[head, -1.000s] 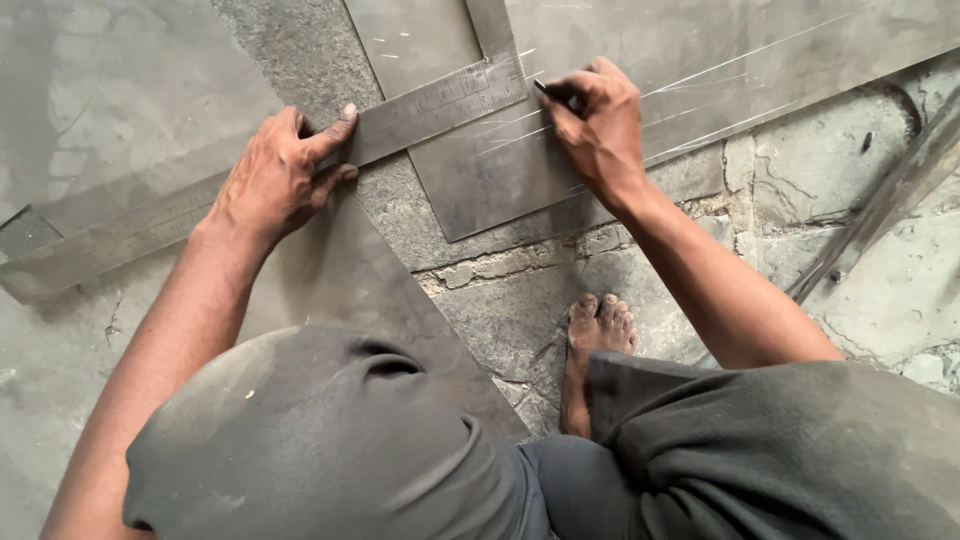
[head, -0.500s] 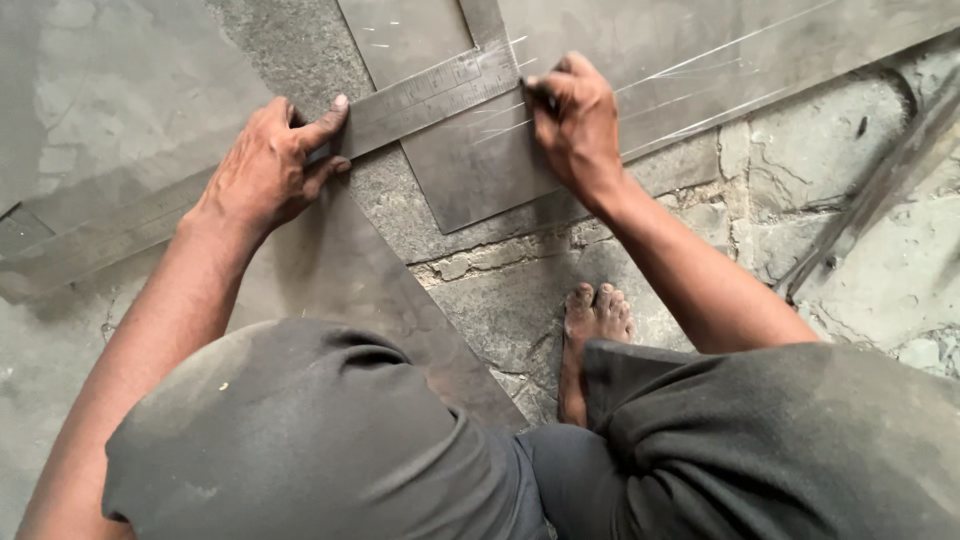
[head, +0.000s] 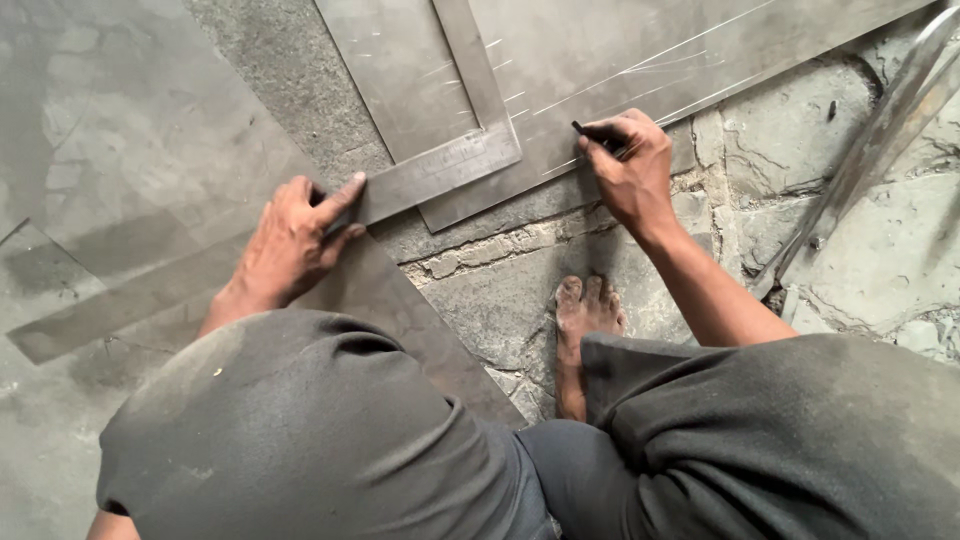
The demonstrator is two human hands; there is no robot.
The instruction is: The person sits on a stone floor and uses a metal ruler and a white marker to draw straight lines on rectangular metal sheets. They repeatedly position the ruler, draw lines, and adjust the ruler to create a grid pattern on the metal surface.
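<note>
Pressing the square [head: 440, 170] flat with the open left hand [head: 290, 240], the right hand [head: 630, 170] is pinching a scriber [head: 592, 133]; steady pressure beside that grip is keeping lines true on the sheet [head: 620, 50].

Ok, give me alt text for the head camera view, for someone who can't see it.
A crouching person's left hand presses a metal square flat on a grey metal sheet, while the right hand holds a thin dark marking tool against the sheet. A bare foot rests on the cracked stone floor below.

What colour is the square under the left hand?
The square is dull grey metal, like the sheet beneath it; seen in the head view.
</note>
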